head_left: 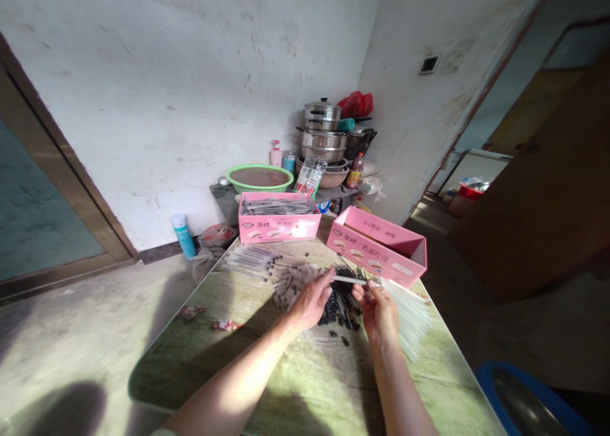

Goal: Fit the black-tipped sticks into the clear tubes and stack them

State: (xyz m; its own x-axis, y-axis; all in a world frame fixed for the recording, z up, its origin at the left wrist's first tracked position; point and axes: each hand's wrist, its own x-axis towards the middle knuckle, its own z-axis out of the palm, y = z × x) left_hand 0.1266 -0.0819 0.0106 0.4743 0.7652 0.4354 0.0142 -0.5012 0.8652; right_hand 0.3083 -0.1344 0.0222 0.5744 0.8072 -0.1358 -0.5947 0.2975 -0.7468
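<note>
A slim whitish pen lies level between my two hands above the table. My left hand has its fingers closed at the pen's left end, while my right hand pinches the right end. Below them is a pile of black pen parts, with some thin dark refills. Beside it, to the left, sits a heap of short whitish pieces. Clear tubes are spread in a row under and right of my right hand. Several pens with dark tips lie at the table's left.
A pink box full of pens stands at the table's back, and a second pink box stands to its right. Behind are a green basin, steel pots and bottles. The wooden-patterned table has a rounded corner.
</note>
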